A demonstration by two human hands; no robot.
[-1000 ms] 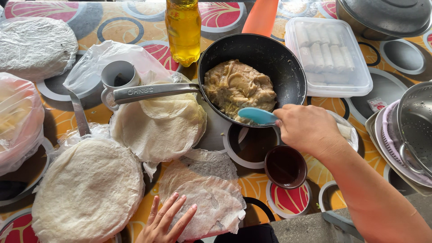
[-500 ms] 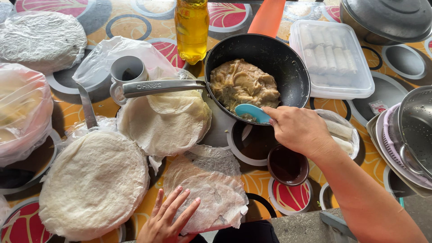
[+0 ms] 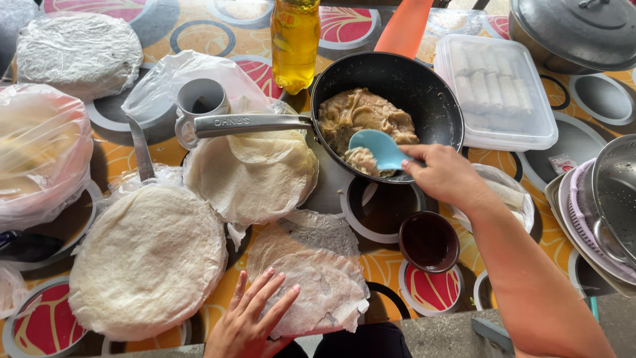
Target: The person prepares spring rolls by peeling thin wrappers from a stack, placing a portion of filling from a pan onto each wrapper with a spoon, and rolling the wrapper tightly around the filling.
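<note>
Right hand [image 3: 447,176] fingers grip light-blue plastic spoon [image 3: 379,147] in black round frying pan [image 3: 424,93]; left hand [image 3: 250,321] fingers spread flat on thin pale wrapper sheet [image 3: 318,278].

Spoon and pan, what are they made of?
The spoon in the right hand looks like smooth light-blue plastic, evenly coloured and softly shiny. The pan seems to be metal with a dark matte coating; its grey handle gleams like bare steel.
</note>
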